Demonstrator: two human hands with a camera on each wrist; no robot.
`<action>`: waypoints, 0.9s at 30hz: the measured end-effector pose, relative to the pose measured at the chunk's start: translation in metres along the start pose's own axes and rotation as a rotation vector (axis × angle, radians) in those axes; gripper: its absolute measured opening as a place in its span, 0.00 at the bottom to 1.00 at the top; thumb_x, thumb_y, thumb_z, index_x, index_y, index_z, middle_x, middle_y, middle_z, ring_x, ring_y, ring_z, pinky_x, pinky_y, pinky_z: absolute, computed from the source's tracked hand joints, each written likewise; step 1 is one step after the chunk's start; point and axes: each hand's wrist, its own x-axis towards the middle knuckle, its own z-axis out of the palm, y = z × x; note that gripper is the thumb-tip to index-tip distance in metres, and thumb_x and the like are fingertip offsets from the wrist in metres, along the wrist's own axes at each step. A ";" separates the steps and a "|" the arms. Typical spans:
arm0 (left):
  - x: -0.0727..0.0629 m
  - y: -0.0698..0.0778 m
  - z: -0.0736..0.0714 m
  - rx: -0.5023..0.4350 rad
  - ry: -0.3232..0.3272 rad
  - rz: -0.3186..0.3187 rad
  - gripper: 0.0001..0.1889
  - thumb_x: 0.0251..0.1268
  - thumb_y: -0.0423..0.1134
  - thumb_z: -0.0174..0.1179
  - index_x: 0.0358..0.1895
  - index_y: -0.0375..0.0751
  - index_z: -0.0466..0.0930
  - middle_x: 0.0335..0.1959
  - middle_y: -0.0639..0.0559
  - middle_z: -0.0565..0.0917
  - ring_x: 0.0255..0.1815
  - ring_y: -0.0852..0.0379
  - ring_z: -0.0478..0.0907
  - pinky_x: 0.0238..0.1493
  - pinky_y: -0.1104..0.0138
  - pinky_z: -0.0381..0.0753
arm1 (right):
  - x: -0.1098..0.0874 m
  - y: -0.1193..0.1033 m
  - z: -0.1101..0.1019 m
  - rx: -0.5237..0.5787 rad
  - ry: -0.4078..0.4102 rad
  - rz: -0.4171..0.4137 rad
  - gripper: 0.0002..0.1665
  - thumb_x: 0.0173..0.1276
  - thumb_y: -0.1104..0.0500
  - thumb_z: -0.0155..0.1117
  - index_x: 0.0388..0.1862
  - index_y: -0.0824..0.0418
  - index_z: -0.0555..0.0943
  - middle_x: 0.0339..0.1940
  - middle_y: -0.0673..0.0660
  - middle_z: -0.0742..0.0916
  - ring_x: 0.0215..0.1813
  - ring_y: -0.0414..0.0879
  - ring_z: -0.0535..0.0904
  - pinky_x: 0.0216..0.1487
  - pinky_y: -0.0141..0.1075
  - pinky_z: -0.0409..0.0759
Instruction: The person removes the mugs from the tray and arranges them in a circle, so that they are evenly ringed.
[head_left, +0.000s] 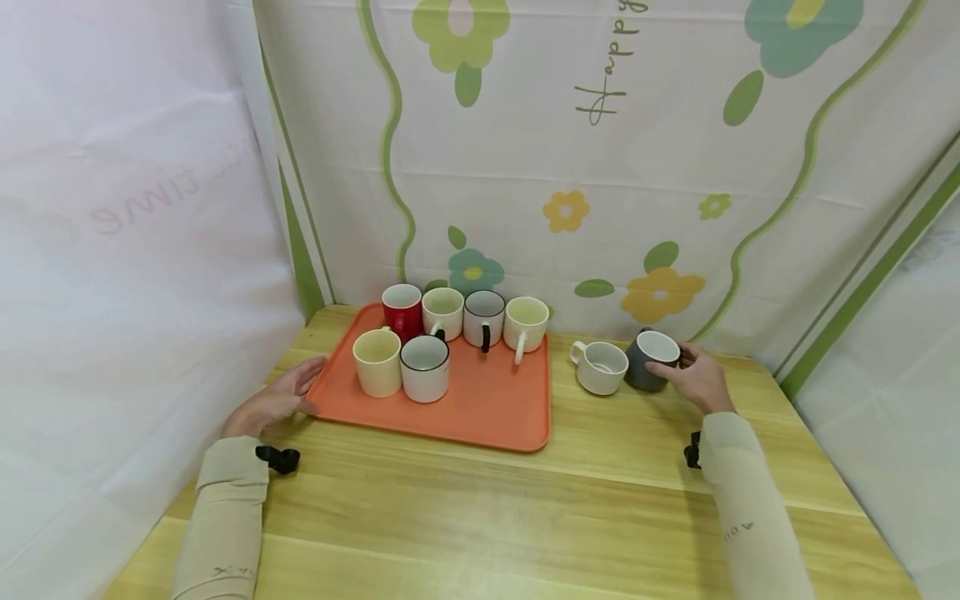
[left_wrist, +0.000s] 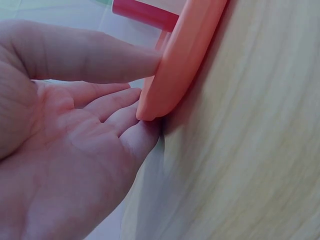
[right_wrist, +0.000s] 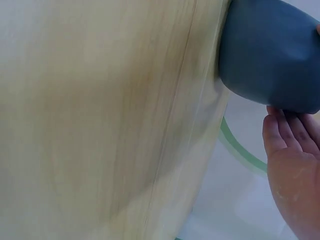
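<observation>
The left hand [head_left: 272, 400] touches the orange tray [head_left: 495, 408] with relaxed fingers while the right hand [head_left: 703, 379] grasps the dark gray mug [head_left: 641, 367] right of the white cup [head_left: 602, 379], apparently starting to move it, which calls for a raised leftward carry to join 6 mugs [head_left: 377, 367].

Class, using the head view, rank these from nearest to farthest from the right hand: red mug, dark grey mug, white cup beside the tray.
1. Dark grey mug: gripped by the right hand.
2. White cup: just left of that mug, on the wooden table.
3. Red mug: back left of the orange tray.
</observation>
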 end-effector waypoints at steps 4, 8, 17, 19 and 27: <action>0.000 -0.001 0.000 0.001 0.003 0.003 0.58 0.53 0.18 0.63 0.85 0.26 0.34 0.86 0.25 0.37 0.85 0.22 0.36 0.57 0.87 0.69 | 0.004 -0.001 0.002 0.010 -0.019 0.001 0.57 0.68 0.36 0.73 0.83 0.67 0.63 0.78 0.75 0.73 0.76 0.71 0.71 0.71 0.62 0.72; 0.000 -0.001 0.000 0.001 0.003 0.004 0.58 0.53 0.18 0.63 0.85 0.26 0.33 0.86 0.25 0.37 0.85 0.21 0.37 0.57 0.86 0.69 | 0.007 -0.003 0.004 0.002 -0.040 -0.006 0.56 0.69 0.37 0.71 0.83 0.67 0.62 0.77 0.75 0.73 0.76 0.71 0.72 0.70 0.61 0.74; -0.001 0.000 0.000 -0.013 0.000 0.003 0.59 0.52 0.19 0.62 0.85 0.26 0.33 0.86 0.24 0.37 0.85 0.21 0.37 0.58 0.85 0.70 | 0.016 -0.009 0.012 0.022 -0.048 -0.044 0.52 0.71 0.43 0.72 0.83 0.67 0.64 0.77 0.74 0.75 0.75 0.68 0.74 0.58 0.33 0.78; 0.000 0.000 0.001 -0.013 -0.001 0.003 0.59 0.53 0.19 0.63 0.85 0.25 0.33 0.86 0.24 0.37 0.85 0.21 0.36 0.57 0.86 0.70 | 0.018 -0.010 0.014 0.022 -0.043 -0.062 0.50 0.71 0.44 0.73 0.82 0.68 0.65 0.75 0.74 0.77 0.74 0.68 0.75 0.53 0.24 0.74; -0.002 0.001 0.001 -0.008 0.005 -0.008 0.58 0.55 0.18 0.63 0.85 0.26 0.33 0.86 0.26 0.36 0.86 0.22 0.36 0.57 0.87 0.69 | 0.019 -0.014 0.013 0.007 -0.072 -0.070 0.52 0.70 0.42 0.73 0.82 0.66 0.64 0.77 0.74 0.74 0.78 0.71 0.69 0.72 0.60 0.72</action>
